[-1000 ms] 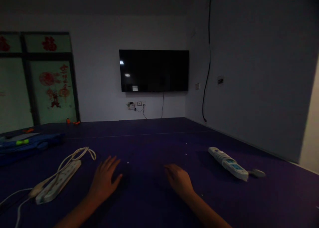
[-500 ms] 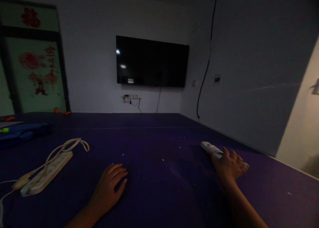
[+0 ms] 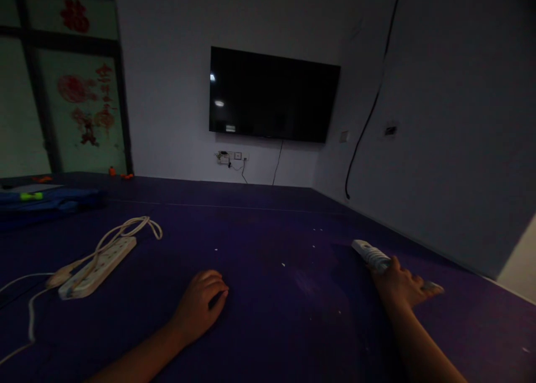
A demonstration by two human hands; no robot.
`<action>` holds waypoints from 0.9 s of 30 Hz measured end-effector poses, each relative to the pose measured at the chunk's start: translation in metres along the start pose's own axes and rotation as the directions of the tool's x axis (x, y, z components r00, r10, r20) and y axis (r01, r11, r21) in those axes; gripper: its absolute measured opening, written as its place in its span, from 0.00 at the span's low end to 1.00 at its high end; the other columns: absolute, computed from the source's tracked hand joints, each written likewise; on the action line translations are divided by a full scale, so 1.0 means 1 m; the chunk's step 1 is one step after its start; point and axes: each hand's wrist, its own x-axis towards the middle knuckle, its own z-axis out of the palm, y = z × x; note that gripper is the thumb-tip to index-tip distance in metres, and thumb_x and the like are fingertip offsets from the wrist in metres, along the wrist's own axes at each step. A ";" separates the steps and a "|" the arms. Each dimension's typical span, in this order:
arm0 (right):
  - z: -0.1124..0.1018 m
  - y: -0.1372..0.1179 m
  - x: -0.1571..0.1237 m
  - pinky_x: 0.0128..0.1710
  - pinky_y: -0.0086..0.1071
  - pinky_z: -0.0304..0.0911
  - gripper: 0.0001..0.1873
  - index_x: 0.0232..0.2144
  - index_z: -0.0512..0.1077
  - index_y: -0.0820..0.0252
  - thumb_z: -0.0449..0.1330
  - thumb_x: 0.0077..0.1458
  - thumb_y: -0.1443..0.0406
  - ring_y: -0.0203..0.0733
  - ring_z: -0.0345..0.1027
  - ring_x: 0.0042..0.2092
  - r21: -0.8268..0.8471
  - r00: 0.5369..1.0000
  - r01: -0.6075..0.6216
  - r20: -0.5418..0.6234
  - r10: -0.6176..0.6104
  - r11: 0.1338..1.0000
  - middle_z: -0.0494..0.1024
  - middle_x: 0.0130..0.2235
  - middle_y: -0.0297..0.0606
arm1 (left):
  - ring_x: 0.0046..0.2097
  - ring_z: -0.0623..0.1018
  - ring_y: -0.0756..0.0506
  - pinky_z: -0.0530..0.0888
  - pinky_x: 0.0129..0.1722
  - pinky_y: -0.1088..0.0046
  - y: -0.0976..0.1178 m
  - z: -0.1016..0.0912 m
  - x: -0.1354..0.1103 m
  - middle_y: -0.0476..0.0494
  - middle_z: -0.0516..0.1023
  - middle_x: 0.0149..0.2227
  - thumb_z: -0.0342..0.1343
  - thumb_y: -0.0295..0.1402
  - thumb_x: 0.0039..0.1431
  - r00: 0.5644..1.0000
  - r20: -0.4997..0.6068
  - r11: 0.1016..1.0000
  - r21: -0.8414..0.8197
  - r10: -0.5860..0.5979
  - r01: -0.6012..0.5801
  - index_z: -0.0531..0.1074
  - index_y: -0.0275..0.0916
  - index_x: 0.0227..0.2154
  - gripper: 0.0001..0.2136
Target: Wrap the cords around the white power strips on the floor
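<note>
The room is dim. My right hand (image 3: 400,285) lies over the near half of a white power strip (image 3: 371,254) on the purple surface (image 3: 268,293), with its fingers closed round it. The strip's far end sticks out beyond my fingers. My left hand (image 3: 203,305) rests on the purple surface near the middle, fingers curled under, holding nothing that I can see. A second white power strip (image 3: 98,266) with a looped cord (image 3: 125,232) lies to the left of my left hand, apart from it.
A dark wall-mounted screen (image 3: 272,95) hangs on the far wall above wall sockets (image 3: 230,157). A black cable (image 3: 368,120) runs down the right wall. A blue object (image 3: 46,201) lies at the far left. A glass door with red decorations (image 3: 84,104) stands at the left.
My right hand reached right from the middle of the surface and closed over the power strip. My left hand's fingers curled in from flat. The view turned slightly.
</note>
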 end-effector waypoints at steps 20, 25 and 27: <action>-0.024 -0.001 0.004 0.35 0.45 0.57 0.33 0.52 0.64 0.65 0.51 0.51 0.48 0.60 0.67 0.40 0.101 0.996 -0.017 -0.086 0.026 0.995 0.74 0.39 0.57 | 0.35 0.75 0.45 0.72 0.37 0.64 0.003 0.009 0.008 0.46 0.77 0.28 0.48 0.27 0.56 0.996 0.085 0.999 0.042 0.005 -0.008 0.74 0.39 0.28 0.09; -0.059 -0.049 -0.029 0.35 0.40 0.58 0.37 0.53 0.63 0.62 0.58 0.46 0.47 0.57 0.67 0.40 0.455 0.978 0.010 -0.191 0.086 0.891 0.75 0.41 0.54 | 0.37 0.76 0.44 0.72 0.40 0.62 0.002 0.009 0.007 0.44 0.78 0.31 0.50 0.30 0.56 0.998 0.066 1.000 -0.001 -0.002 0.002 0.75 0.39 0.32 0.08; -0.079 -0.079 -0.052 0.36 0.38 0.59 0.37 0.51 0.65 0.61 0.60 0.43 0.46 0.53 0.68 0.39 0.689 0.986 0.054 -0.152 0.072 0.723 0.76 0.40 0.49 | 0.39 0.76 0.44 0.72 0.42 0.61 0.003 0.007 0.007 0.43 0.79 0.33 0.50 0.33 0.56 0.997 0.043 0.996 -0.058 -0.066 0.068 0.75 0.39 0.33 0.09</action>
